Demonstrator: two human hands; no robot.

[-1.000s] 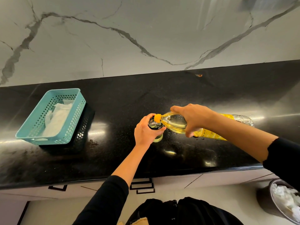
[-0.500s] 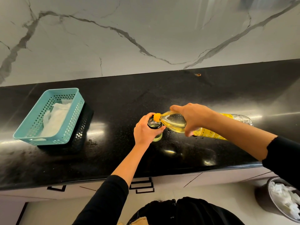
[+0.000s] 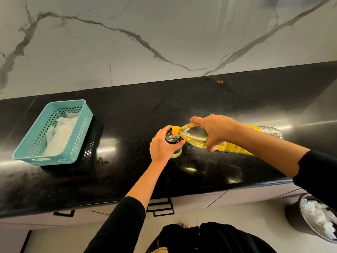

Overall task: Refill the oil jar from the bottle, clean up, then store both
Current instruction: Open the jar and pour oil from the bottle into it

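— Where is the jar [image 3: 177,152] sitting?
— Upright on the counter [image 3: 138,114]; the left hand [image 3: 161,146] is gripping it under the rim.
— And the bottle [image 3: 194,136]?
— The right hand [image 3: 217,131] is gripping its shoulder; its long axis is lying almost level, base to the right, neck to the left, hanging over the jar's mouth; oil [image 3: 199,142] is probably running in.
— What is stopping the pour turning on?
— Swinging the neck up and rightward, off the jar.

Black sleeves [image 3: 120,225] (ending mid-forearm) on both arms, black garment [image 3: 209,238] below.
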